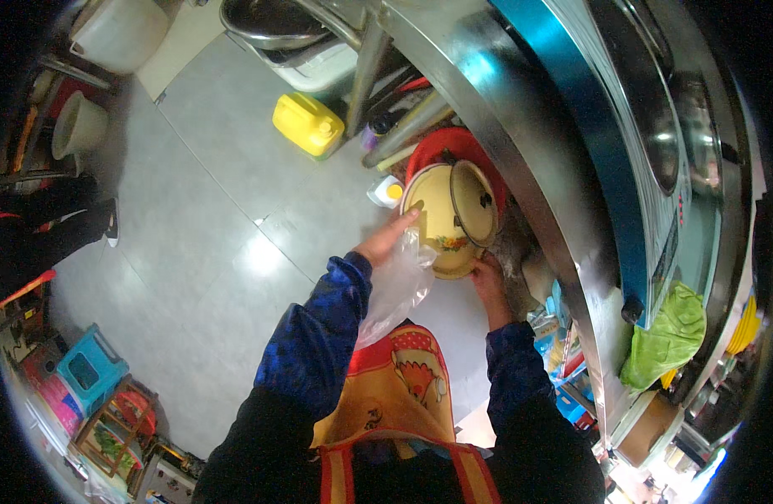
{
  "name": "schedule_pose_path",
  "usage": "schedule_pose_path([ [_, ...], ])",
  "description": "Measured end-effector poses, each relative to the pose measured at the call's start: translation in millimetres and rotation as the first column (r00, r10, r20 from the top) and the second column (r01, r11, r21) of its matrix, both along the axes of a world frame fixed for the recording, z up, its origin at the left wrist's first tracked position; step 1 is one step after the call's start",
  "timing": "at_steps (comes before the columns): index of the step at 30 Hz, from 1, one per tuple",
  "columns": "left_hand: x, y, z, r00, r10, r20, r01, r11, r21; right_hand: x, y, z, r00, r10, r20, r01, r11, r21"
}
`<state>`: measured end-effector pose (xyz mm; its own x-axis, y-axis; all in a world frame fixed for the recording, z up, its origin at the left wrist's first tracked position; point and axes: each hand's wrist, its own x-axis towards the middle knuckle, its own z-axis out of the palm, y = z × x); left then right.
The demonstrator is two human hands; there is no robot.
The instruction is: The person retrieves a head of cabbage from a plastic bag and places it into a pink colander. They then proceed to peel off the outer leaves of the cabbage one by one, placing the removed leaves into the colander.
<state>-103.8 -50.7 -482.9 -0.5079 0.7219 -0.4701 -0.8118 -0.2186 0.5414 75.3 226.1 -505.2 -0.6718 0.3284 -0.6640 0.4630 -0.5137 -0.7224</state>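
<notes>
In the head view a cream enamel basin with a flower print and dark rim is between my hands, low beside the metal counter. A smaller dark-rimmed cream enamel piece, a bowl or lid, lies against its right part. My left hand grips the basin's left rim, thumb on the inside, and a clear plastic bag hangs by this hand. My right hand holds the lower right rim. Behind the basin shows a red basin, partly hidden.
A yellow plastic jug and a white bottle with a yellow cap stand on the grey floor. The steel counter's edge curves along the right, with a green plastic bag on it. At far left is a person's dark-clothed leg.
</notes>
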Motion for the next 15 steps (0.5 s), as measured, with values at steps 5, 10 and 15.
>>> schedule_pose_path([
  [5, 18, -2, 10, 0.994, 0.104, -0.021, -0.105, 0.991, -0.085, -13, -21, 22, 0.967, 0.101, 0.235, -0.137, 0.980, 0.144],
  [10, 31, 16, 28, 0.967, 0.244, -0.077, -0.252, 0.959, -0.128, -20, 10, -31, 0.889, 0.074, 0.452, -0.205, 0.947, 0.248],
  [15, 27, 17, 25, 0.949, 0.316, -0.017, -0.314, 0.933, -0.175, -55, 12, -30, 0.852, 0.084, 0.517, -0.280, 0.907, 0.314],
])
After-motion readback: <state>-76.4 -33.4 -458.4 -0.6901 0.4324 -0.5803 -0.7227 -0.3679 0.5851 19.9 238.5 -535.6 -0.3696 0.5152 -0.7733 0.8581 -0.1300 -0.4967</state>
